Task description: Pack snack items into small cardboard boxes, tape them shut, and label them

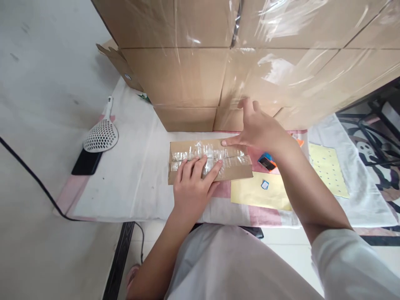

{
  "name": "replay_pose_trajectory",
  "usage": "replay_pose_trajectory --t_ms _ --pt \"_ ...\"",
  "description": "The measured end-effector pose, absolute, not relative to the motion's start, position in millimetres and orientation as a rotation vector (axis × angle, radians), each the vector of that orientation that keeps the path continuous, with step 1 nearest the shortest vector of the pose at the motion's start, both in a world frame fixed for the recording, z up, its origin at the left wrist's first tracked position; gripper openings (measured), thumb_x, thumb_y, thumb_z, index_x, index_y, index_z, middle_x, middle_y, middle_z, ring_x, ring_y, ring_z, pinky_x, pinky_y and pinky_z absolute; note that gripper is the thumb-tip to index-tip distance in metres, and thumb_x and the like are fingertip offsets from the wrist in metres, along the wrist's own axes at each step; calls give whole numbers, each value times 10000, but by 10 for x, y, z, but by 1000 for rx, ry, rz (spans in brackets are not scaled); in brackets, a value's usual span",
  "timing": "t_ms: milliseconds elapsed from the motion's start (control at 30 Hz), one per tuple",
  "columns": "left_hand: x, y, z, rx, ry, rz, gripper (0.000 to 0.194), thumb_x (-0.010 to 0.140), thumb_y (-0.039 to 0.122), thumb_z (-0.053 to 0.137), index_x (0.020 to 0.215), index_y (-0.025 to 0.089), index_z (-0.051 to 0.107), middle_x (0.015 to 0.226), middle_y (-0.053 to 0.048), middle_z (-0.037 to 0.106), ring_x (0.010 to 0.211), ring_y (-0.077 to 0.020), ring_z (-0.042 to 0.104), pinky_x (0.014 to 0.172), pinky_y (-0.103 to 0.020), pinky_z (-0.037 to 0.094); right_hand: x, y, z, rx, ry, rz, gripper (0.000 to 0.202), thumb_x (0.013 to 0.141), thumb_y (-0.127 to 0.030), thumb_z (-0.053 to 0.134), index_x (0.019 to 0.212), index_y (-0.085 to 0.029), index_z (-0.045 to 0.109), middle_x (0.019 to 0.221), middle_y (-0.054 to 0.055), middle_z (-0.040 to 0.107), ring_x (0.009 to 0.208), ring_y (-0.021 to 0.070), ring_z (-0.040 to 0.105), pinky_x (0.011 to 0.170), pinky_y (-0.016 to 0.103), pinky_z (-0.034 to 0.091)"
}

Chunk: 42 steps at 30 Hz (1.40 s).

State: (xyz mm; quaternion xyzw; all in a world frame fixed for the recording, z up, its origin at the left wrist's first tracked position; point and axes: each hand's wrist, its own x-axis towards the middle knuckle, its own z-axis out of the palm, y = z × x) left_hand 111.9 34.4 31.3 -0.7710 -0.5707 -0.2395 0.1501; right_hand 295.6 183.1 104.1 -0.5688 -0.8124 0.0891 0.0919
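A small flat cardboard box point(231, 170) with strips of clear tape across its top lies on the cloth-covered table. My left hand point(193, 183) rests on the near side of this box with its fingers spread over the tape. My right hand point(258, 129) is above the far right part of the box, its fingers apart. Its thumb reaches to the box's far edge, and the other fingers point toward the large wrapped cardboard boxes point(190, 79) behind. Nothing shows in the grasp of my right hand.
A white perforated ladle point(102, 135) lies on a black phone point(86, 162) at the left. Right of the box are a blue and orange object point(267, 161), yellow sheets point(328, 168) and a small blue-edged sticker point(264, 184). The stacked boxes rise along the back.
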Motion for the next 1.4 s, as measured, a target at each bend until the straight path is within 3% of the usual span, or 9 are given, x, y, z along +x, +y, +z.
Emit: replay_pose_trajectory --t_ms 133,333,600,767,967,1100,1233,1300,1400 --pt "1127 321 322 -2205 -1666 -665 433 903 417 745 1329 352 703 1319 -62 707 1196 -299 621 1112 -465 425 2983 1859 1012 -1630 -2294 275 724 773 -570 814 1304 -183 509 1277 183 619 1095 386 647 845 489 535" --pt "1150 304 316 -2215 -1698 -619 442 921 428 715 1357 365 678 1377 -53 675 1240 -289 587 1146 -465 393 2984 1707 1023 -1626 -2452 1026 536 778 -611 764 1152 -248 639 1106 75 729 953 303 695 717 377 531" --pt "1181 349 338 -2210 -1786 -605 482 902 425 736 1374 381 656 1365 -62 657 1254 -298 578 1131 -480 445 2945 1791 876 -1484 -2383 853 363 939 -512 583 1015 -180 709 1007 88 744 918 261 686 733 343 471" --pt "1272 281 290 -2157 -1747 -641 411 949 343 684 1358 380 664 1419 -110 629 1340 -310 569 1175 -549 424 3092 1684 851 -1391 -2351 989 437 857 -468 707 1181 -177 672 1206 116 716 1071 283 679 841 354 510" --pt "1314 258 222 -2165 -1687 -665 347 970 286 656 1312 329 693 1484 -91 626 1418 -335 543 1159 -557 417 3109 1677 628 -1377 -2070 1042 299 911 -418 603 1079 -182 677 1133 107 713 1065 284 674 947 423 507" --pt "1276 218 201 -2138 -1621 -720 333 957 289 685 1289 311 702 1512 -104 606 1444 -336 527 1168 -539 392 3315 1568 494 -1155 -1974 1154 698 906 -511 634 1497 -193 442 1456 169 562 1386 313 523 1143 490 423" --pt "1181 136 184 -2204 -1503 -792 319 943 223 703 1254 293 706 1387 -63 706 1422 -311 557 1215 -535 337 3645 1199 348 -877 -2310 1244 1355 723 -546 855 1667 -334 -94 1752 137 -20 1628 358 95 1239 520 337" --pt "1158 83 172 -2286 -1402 -817 320 942 147 679 1234 276 707 1302 -51 752 1401 -284 580 1240 -543 311 3742 963 258 -904 -2367 1063 1351 712 -444 870 1660 -374 -90 1733 135 -31 1623 381 100 1212 538 385" --pt "1241 -40 140 -2317 -1233 -908 341 923 63 663 1183 276 717 1162 -23 804 1335 -217 632 1270 -531 294 3883 620 153 -909 -2300 772 1129 705 -322 820 1620 -405 163 1639 150 179 1565 416 259 1166 580 436"
